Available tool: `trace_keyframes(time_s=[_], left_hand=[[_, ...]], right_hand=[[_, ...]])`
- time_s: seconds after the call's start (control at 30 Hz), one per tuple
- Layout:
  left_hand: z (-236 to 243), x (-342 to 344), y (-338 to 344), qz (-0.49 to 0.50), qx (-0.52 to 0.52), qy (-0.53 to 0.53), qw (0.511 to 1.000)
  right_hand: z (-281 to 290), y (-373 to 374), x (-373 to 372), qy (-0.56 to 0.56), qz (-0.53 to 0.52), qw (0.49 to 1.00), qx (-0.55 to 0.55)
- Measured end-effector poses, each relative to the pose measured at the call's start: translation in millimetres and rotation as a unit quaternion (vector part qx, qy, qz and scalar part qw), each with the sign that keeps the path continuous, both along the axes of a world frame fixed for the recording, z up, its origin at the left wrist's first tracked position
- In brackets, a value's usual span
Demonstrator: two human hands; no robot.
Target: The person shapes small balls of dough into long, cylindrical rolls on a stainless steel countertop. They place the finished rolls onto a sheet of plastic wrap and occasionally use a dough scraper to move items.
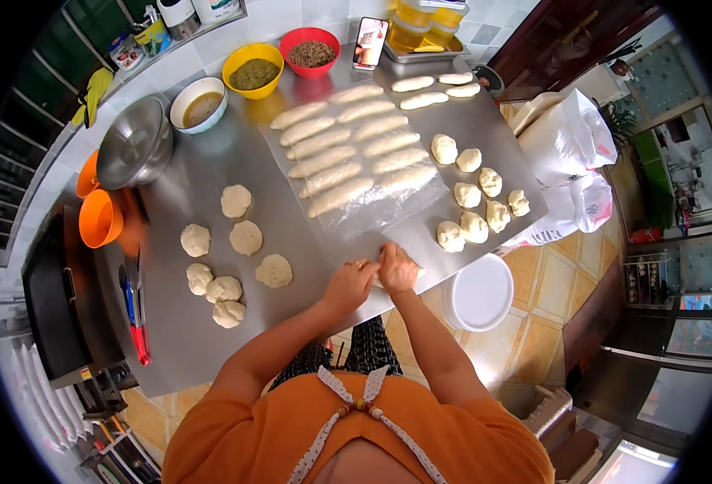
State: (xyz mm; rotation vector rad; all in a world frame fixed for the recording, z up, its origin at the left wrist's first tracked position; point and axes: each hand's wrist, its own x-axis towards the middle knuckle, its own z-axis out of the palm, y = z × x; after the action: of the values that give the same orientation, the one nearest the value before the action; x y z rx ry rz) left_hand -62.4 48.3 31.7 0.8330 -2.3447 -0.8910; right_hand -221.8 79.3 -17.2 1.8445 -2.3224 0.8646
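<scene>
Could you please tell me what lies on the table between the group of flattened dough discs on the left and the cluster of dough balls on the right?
In the head view, the plastic sheet with rows of elongated dough rolls lies between the dough discs and the dough balls; nearer the person, both hands, left hand and right hand, press dough.

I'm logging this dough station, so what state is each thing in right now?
left hand: pressed on the dough piece
right hand: on the same piece, rolling it
dough logs: shaped, in rows on plastic sheet
dough balls: rounded, loose
flattened rounds: pressed flat
yellow bowl: filled with green paste
red bowl: filled with brown filling
steel pot lid: lying tilted
</scene>
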Motion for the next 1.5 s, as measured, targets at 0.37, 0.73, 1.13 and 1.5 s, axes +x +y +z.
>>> trace_keyframes(time_s=[0.37,0.73,1.13,1.5], left_hand=[[-29.5,-61.0,22.7,-0.119,-0.053,-0.032,0.991],[-25.9,-122.1,-48.7,0.068,-0.144,-0.111,0.981],[-12.0,-88.6,-59.0,0.091,-0.176,-0.169,0.965],[-29.3,-30.0,19.0,0.05,-0.125,-0.184,0.974]], right_hand=[[-2.5,84.8,19.2,-0.03,-0.016,0.979,0.199],[8.9,6.1,-47.8,0.053,-0.042,0.993,0.094],[22.9,-13.4,-55.0,-0.003,0.015,0.999,0.047],[15.2,52.9,-6.9,-0.014,-0.021,0.981,0.194]])
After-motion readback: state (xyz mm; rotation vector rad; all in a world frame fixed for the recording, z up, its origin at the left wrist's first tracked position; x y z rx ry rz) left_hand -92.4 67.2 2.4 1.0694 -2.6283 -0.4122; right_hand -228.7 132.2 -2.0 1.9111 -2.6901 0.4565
